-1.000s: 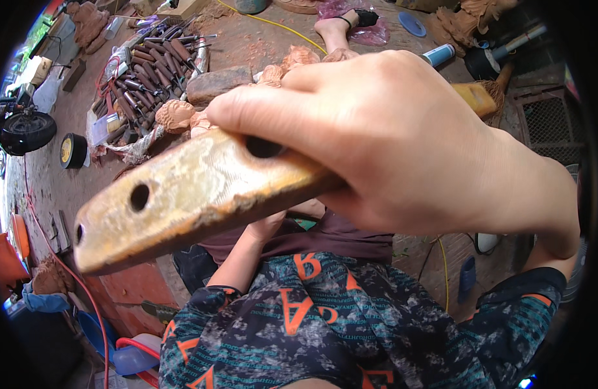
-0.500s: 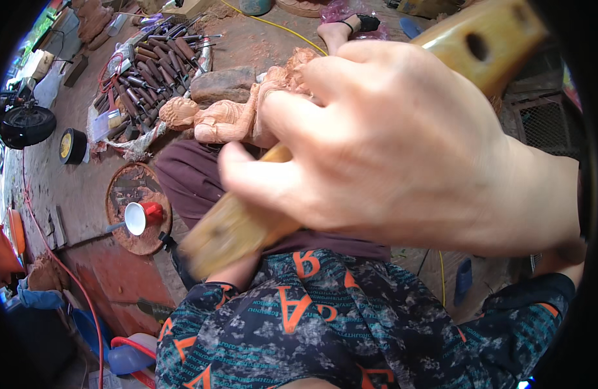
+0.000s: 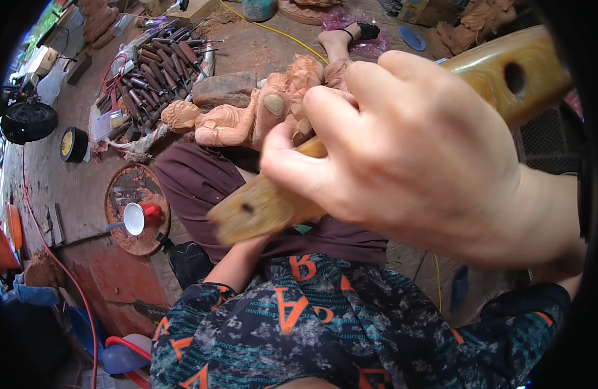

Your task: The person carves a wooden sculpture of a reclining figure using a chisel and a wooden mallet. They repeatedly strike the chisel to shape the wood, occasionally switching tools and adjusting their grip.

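Note:
My right hand (image 3: pixel 422 155) is large in the foreground, its fingers wrapped around a long yellowish-brown bar (image 3: pixel 260 211) with several round holes, slanting from lower left to upper right. Behind it a carved wooden figure (image 3: pixel 227 121) lies on its side, curly head to the left, next to my trousered leg (image 3: pixel 198 188). The bar and right hand cover part of the figure. From the patterned sleeve my left forearm (image 3: pixel 237 264) runs up under the bar; the left hand itself is hidden, so its fingers do not show.
Many dark-handled carving tools (image 3: pixel 159 68) lie heaped on a cloth at upper left. A wooden block (image 3: pixel 224 87) sits by the figure. A round tray (image 3: pixel 111 204) holds wood dust and a red-and-white cup (image 3: pixel 135 219). A yellow cord (image 3: pixel 289 35) crosses the floor.
My right hand and the bar have shifted to the right and slightly down. More of the carved figure's middle now shows, as does more of my left forearm.

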`<state>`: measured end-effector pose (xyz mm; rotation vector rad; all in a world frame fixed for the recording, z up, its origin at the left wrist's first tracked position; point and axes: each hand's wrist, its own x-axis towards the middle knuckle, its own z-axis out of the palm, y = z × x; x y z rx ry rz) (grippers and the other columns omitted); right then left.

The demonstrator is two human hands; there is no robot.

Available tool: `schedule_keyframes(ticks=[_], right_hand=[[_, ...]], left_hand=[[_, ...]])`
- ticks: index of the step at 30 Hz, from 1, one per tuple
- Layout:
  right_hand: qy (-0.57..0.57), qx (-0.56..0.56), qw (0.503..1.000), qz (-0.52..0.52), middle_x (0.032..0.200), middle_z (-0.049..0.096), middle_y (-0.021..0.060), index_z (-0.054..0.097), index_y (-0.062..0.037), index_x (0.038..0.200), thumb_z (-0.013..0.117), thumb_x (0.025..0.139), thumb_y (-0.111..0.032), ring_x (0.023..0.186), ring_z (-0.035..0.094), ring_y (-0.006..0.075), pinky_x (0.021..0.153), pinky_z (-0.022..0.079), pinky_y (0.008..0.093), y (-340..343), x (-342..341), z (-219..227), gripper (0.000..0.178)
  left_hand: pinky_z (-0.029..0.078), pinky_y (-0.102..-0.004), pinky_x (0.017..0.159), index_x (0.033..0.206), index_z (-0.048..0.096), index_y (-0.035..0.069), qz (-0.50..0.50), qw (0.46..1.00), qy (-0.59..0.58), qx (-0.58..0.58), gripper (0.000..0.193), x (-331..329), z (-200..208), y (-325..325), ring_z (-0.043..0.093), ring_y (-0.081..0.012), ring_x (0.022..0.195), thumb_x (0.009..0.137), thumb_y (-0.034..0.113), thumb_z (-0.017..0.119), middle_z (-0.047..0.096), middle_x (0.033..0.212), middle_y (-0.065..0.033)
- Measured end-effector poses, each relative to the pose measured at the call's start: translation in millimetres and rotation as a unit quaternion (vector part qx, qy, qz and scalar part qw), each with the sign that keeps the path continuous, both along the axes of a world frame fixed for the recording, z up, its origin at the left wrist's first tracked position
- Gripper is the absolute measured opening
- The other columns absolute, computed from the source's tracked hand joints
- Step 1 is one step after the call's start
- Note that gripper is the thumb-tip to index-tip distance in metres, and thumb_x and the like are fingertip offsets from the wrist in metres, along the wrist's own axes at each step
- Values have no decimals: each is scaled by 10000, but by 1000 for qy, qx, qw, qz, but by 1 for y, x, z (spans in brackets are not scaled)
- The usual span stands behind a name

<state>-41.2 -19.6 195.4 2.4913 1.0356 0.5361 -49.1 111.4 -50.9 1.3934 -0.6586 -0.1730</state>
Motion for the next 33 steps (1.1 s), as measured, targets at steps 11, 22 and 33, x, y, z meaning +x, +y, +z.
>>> schedule_keyframes(ticks=[11,22,33], right_hand=[[123,100,987,-38,774,567,65,608,-124,1062,671,673,-94,714,601,251,608,477,349,-37,10,12,395],[209,296,932,16,1019,651,149,579,-35,1166,650,581,104,929,644,327,763,527,362,-37,16,-6,605],[69,78,995,-1,757,510,48,641,-189,1100,619,670,-120,668,543,232,575,449,318,-24,13,3,436]], left_hand=[[508,-307,808,955,633,5,39,992,120,-22,75,-9,21,1,646,-177,918,904,18,580,674,1048,-131],[500,-273,794,1050,612,-28,138,990,-22,-20,190,0,-26,2,620,-137,885,864,-14,648,660,987,-80],[499,-297,817,1076,592,-35,105,994,-35,-7,222,7,-13,6,618,-155,908,859,-25,639,649,1018,-89]])
